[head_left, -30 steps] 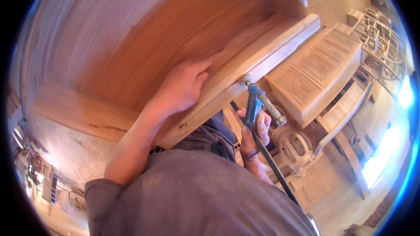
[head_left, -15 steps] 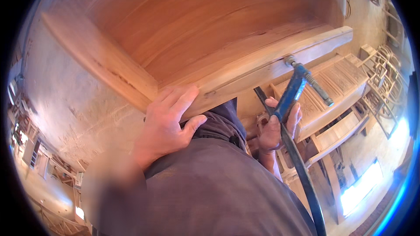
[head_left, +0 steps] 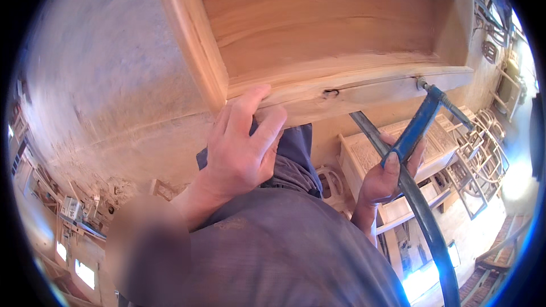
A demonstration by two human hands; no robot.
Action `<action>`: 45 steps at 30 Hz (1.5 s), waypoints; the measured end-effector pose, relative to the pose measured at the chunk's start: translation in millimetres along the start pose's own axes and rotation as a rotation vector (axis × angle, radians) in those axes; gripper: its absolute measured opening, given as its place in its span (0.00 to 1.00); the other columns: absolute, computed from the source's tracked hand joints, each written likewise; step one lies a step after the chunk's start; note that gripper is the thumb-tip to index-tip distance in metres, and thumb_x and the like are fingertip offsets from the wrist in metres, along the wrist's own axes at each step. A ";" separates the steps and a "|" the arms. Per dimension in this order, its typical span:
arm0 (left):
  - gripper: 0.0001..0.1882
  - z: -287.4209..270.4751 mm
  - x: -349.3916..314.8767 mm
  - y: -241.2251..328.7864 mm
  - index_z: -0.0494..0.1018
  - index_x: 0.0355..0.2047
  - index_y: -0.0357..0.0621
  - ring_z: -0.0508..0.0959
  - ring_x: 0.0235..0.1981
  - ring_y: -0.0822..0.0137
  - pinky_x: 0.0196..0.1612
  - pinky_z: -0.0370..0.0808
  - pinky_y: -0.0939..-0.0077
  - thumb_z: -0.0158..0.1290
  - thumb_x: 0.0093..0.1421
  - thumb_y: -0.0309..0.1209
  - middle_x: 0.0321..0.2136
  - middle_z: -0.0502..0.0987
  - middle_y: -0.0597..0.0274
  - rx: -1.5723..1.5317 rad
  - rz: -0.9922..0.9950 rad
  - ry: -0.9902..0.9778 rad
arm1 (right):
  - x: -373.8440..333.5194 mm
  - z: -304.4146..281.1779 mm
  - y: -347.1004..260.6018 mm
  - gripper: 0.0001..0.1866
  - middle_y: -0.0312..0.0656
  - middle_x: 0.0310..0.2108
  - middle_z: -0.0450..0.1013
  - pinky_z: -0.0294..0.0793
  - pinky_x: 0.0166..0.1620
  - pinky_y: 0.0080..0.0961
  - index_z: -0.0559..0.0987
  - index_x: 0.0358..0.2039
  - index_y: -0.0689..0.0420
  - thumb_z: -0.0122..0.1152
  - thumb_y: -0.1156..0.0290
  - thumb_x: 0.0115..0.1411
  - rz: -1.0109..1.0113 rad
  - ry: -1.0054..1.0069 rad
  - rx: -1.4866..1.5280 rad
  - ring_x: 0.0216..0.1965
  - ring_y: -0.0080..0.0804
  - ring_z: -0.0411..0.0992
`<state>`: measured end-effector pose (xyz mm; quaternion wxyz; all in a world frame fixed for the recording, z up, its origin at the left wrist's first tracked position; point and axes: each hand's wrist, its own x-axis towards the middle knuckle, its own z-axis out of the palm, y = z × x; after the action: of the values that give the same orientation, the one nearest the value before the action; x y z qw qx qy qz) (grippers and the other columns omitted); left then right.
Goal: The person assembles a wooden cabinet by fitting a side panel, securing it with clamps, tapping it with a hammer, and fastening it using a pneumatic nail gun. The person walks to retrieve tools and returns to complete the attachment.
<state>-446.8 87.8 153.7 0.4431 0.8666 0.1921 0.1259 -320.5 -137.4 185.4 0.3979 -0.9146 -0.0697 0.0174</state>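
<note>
A large wooden panel (head_left: 330, 23) with a thick pale frame rail (head_left: 318, 102) along its near edge lies in front of me. My left hand (head_left: 239, 150) is at the near left corner of that frame, its fingers apart and partly bent, with no object seen in it. My right hand (head_left: 381, 182) wraps round the blue jaw of a bar clamp (head_left: 421, 122), where the jaw meets the long dark bar. The clamp's screw pad meets the near face of the rail toward its right end. The bar's far part passes under the rail, out of sight.
A carved wooden cabinet piece (head_left: 364, 153) stands beyond my right hand. Several wooden chair frames (head_left: 483, 136) are stacked at the right. At the left are a plastered wall (head_left: 114, 79) and scattered wood pieces. The clamp's bar reaches down past my right side.
My left hand has gone from lying flat on the corner to having raised, bent fingers. The view has turned, so the panel and clamp appear further right. My right hand keeps its hold.
</note>
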 end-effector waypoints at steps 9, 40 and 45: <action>0.10 -7.8 -30.9 -28.0 0.72 0.31 0.48 0.74 0.52 0.46 0.58 0.71 0.55 0.60 0.49 0.23 0.50 0.75 0.42 -0.034 0.197 0.282 | 21.0 14.4 -3.8 0.40 0.58 0.37 0.77 0.64 0.61 0.41 0.53 0.69 0.71 0.46 0.74 0.54 -0.032 -0.033 0.120 0.46 0.45 0.74; 0.13 -60.6 168.2 -39.2 0.76 0.37 0.31 0.82 0.38 0.44 0.41 0.79 0.57 0.53 0.49 0.21 0.36 0.80 0.38 0.306 -0.038 -1.246 | 32.1 20.3 -4.0 0.35 0.50 0.29 0.76 0.76 0.45 0.36 0.64 0.60 0.72 0.49 0.66 0.53 -0.131 0.002 0.004 0.34 0.39 0.75; 0.13 -16.0 188.6 -43.9 0.78 0.34 0.34 0.81 0.39 0.42 0.41 0.78 0.55 0.55 0.47 0.25 0.32 0.81 0.42 0.488 -0.026 -1.653 | 22.3 26.6 6.0 0.34 0.51 0.32 0.75 0.75 0.48 0.41 0.64 0.63 0.70 0.47 0.68 0.56 -0.189 0.105 0.155 0.37 0.39 0.74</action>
<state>-294.0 206.6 136.1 0.2435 0.7487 -0.1603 -0.5953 -300.1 -119.0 163.4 0.4702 -0.8703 -0.1329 -0.0627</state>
